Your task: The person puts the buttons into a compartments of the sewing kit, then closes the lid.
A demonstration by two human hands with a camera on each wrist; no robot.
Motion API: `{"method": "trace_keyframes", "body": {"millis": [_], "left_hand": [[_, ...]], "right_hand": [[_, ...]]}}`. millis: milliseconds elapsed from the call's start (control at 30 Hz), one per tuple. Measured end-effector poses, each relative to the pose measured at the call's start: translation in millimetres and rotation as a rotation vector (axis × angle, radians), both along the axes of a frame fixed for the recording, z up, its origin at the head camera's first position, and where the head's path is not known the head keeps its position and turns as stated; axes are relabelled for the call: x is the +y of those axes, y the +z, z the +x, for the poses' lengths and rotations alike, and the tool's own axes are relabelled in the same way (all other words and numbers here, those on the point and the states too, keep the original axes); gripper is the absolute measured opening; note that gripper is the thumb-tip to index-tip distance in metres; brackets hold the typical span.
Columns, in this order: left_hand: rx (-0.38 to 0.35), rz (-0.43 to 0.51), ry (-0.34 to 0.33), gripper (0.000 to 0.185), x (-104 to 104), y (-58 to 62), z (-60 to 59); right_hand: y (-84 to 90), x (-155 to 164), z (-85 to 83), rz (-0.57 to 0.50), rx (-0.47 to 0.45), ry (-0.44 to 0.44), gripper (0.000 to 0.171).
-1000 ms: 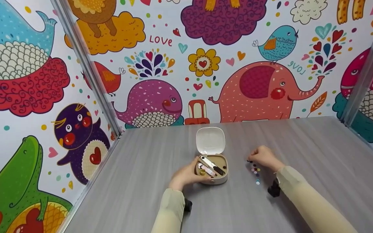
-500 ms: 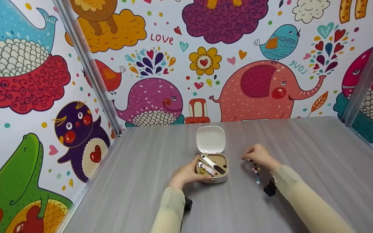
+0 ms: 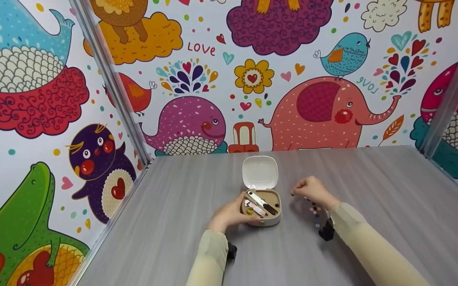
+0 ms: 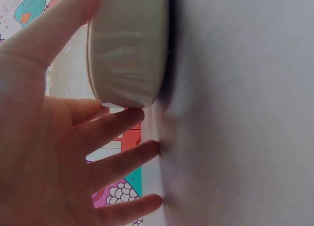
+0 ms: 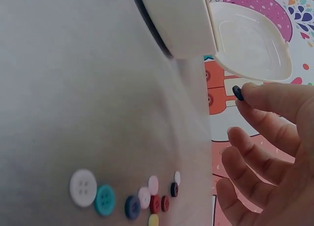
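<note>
Nearest me, my pale sleeves (image 3: 207, 254) are reaching in over the table (image 3: 165, 206). Right of the surface's middle, loose buttons (image 5: 132, 208) are lying in a straggling line, the white button (image 5: 83, 187) nearest, probably spread so each can be lifted singly.

My left hand (image 3: 229, 214) is gripping the box (image 3: 270, 222) around its near-left corner, thumb lying along the near side and fingers against the left, I judge to steady it without covering the opening. Inside, a white-and-black tool (image 3: 255, 196) and a pink tool (image 3: 255, 206) are slanting from the far-left corner toward the near-right; a gold-coloured piece (image 3: 249, 211) is sitting by the left edge.

Slightly farther, my right hand (image 3: 315, 191) is hovering at the line's far end, thumb and forefinger pinching a dark button (image 5: 238, 93) off the surface, the other fingers bending loosely, likely out of its way. The lid (image 3: 260, 172) is standing open toward the table's far edge, leaving the contents exposed; beyond, the printed wall (image 3: 213, 24) is rising.
</note>
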State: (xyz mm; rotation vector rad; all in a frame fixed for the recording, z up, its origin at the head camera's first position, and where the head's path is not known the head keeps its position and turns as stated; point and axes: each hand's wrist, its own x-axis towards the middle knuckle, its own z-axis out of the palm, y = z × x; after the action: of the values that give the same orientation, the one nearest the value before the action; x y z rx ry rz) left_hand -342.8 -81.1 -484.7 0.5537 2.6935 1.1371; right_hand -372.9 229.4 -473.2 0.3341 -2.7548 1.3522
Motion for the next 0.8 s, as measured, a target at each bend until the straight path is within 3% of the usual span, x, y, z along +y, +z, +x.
{"method": "trace_keyframes", "body": {"millis": [167,500,800], "left_hand": [[0.01,0.003,-0.001,0.112,0,1.0,0.7],[-0.009,0.003,-0.008,0.113,1,-0.8,1.4],[-0.027,0.03,-0.009,0.112,0,2.2,1.9]], "right_hand": [[1.4,-7,-3.2,-0.008,-0.004,0.007,0.012],[2.3,-17,-3.7,0.028,0.078,0.036,0.014],[4.7,-30,-1.3,-0.005,0.046,0.04,0.012]]}}
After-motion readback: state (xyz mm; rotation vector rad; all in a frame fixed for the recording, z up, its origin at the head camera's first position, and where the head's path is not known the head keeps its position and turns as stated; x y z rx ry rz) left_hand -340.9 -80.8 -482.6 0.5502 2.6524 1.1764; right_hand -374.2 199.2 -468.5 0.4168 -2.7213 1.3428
